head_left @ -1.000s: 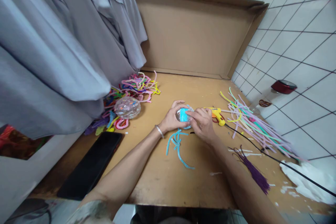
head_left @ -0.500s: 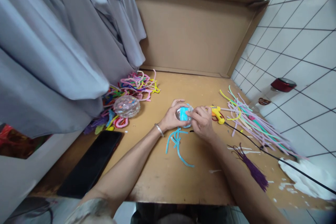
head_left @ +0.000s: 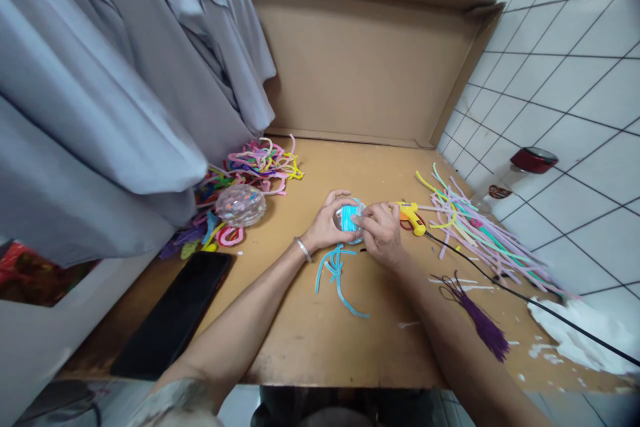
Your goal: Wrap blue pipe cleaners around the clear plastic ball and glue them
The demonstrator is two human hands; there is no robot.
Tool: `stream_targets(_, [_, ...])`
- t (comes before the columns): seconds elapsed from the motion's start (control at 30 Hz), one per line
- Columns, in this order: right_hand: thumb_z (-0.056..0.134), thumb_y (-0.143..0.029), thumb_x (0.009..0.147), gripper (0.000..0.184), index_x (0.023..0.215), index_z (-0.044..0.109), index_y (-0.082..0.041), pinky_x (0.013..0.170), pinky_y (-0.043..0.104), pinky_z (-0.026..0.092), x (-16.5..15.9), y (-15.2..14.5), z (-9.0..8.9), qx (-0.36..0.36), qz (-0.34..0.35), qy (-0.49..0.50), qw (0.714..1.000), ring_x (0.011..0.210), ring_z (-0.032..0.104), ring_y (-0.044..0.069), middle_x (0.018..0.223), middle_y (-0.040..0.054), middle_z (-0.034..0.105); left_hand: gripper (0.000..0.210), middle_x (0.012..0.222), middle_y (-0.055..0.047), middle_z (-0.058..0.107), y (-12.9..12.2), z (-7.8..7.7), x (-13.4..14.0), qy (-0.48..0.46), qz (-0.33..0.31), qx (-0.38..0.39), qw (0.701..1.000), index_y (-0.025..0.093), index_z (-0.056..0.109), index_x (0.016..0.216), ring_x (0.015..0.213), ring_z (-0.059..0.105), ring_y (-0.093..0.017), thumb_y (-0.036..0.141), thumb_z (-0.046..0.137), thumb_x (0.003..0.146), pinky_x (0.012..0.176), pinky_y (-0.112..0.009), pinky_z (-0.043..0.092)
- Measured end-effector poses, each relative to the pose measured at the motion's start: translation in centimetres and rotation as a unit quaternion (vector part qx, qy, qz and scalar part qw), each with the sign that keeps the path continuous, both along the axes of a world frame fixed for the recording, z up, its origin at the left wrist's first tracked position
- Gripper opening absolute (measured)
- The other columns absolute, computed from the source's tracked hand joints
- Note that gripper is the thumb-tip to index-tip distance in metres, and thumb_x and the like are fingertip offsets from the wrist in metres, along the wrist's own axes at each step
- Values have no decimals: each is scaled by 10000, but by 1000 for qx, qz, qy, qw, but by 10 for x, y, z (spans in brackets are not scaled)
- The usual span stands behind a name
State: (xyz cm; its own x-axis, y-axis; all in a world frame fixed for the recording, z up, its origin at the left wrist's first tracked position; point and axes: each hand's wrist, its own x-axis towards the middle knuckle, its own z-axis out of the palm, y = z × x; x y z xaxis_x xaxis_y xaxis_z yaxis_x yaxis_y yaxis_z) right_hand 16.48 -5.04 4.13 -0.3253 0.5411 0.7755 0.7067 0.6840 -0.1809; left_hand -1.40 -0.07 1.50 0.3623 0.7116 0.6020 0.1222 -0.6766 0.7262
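My left hand (head_left: 327,221) is curled around a small clear, rounded container with bright blue pipe cleaner (head_left: 349,218) wound round it in a band. From the right, my right hand (head_left: 384,233) reaches in with bent, pinching fingers, their tips against the band's right side. What exactly lies between those fingertips is too small to see clearly. Just below my hands, a loose tangle of blue pipe cleaners (head_left: 336,270) lies on the table. A yellow glue gun (head_left: 413,219) rests beside my right hand.
At left are a clear faceted ball (head_left: 241,205), a pile of coloured pipe cleaners (head_left: 263,159) and a black phone (head_left: 173,313). To the right lie pastel pipe cleaners (head_left: 480,230), a purple tassel (head_left: 483,323), a black cable (head_left: 560,321), a red-lidded jar (head_left: 533,160) and white tissue (head_left: 583,333).
The view has shifted very slightly. Both hands stay at the blue-wrapped container, with only a small shift of the right fingers against the band.
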Motion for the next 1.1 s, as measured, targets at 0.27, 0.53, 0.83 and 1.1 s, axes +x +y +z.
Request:
stream_targets(0.27, [437, -285, 951, 348, 1152, 719, -258, 941, 437, 459, 5, 5, 1, -118, 2, 203, 972, 1053, 580, 248, 1052, 74, 584, 610, 1376, -125, 458, -9, 1, 2, 42, 7, 42, 998, 224, 651, 1136, 1348, 475, -328, 318, 910, 592, 1146, -539, 407])
stream_targets(0.53, [342, -482, 1029, 472, 1043, 756, -256, 1030, 450, 432, 4, 13, -13, -156, -54, 168, 972, 1142, 576, 254, 1124, 90, 625, 593, 1399, -143, 428, -10, -3, 1, 57, 4, 106, 993, 219, 650, 1156, 1335, 486, -336, 339, 890, 627, 1125, -547, 426])
stream_targets(0.83, [262, -635, 1005, 592, 1094, 724, -276, 1101, 480, 409, 4, 14, -10, -190, -24, 289, 938, 1197, 569, 260, 1148, 85, 662, 578, 1460, -158, 380, -11, -13, -1, 125, 23, 231, 965, 232, 659, 1198, 1339, 462, -366, 415, 852, 684, 1084, -555, 445])
stream_targets(1.1, [287, -641, 1000, 587, 1032, 762, -297, 1023, 475, 462, 5, 16, -15, -204, 5, 228, 952, 1104, 624, 259, 1079, 76, 709, 573, 1497, -158, 318, -7, -15, -3, 128, 26, 247, 960, 232, 652, 1214, 1367, 425, -379, 437, 823, 707, 1094, -564, 433])
